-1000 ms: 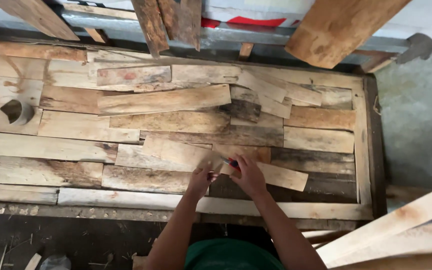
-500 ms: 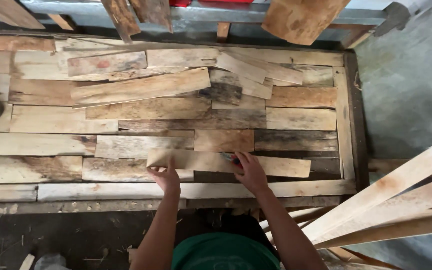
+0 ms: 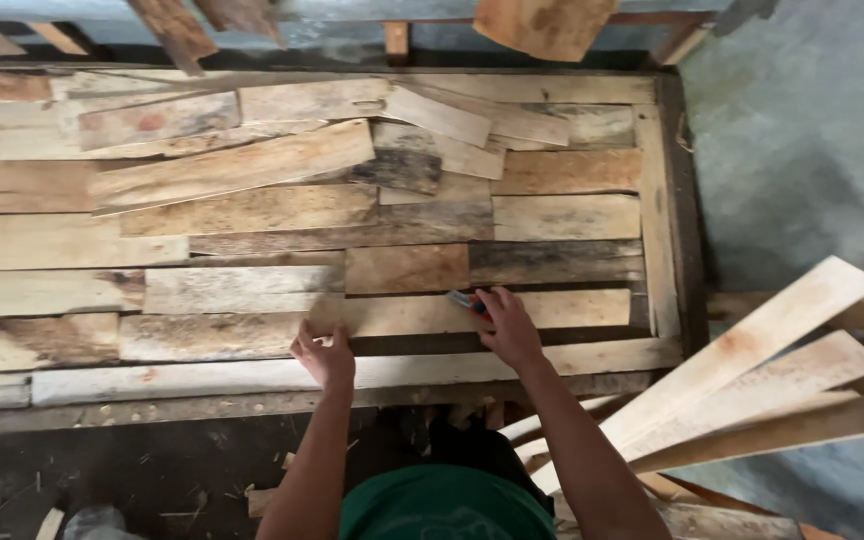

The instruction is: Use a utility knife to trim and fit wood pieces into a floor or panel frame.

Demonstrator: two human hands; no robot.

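Note:
A pale wooden plank [image 3: 432, 314] lies flat across the near part of a frame filled with rough boards [image 3: 252, 210]. My left hand [image 3: 324, 354] presses on the plank's left end with fingers spread. My right hand [image 3: 505, 328] rests on the plank further right and holds a small red and blue marker or pencil [image 3: 465, 301], its tip against the wood.
Several long pale planks [image 3: 772, 370] lean in a stack at the right, over a grey concrete floor [image 3: 802, 150]. More boards [image 3: 542, 25] stick up at the far edge. The frame's near rail [image 3: 202, 378] runs in front of me; wood scraps litter the dark ground [image 3: 132, 470].
My hands have spread apart along the plank: the left slid toward its left end, the right stayed with the marker. The view has shifted to the right.

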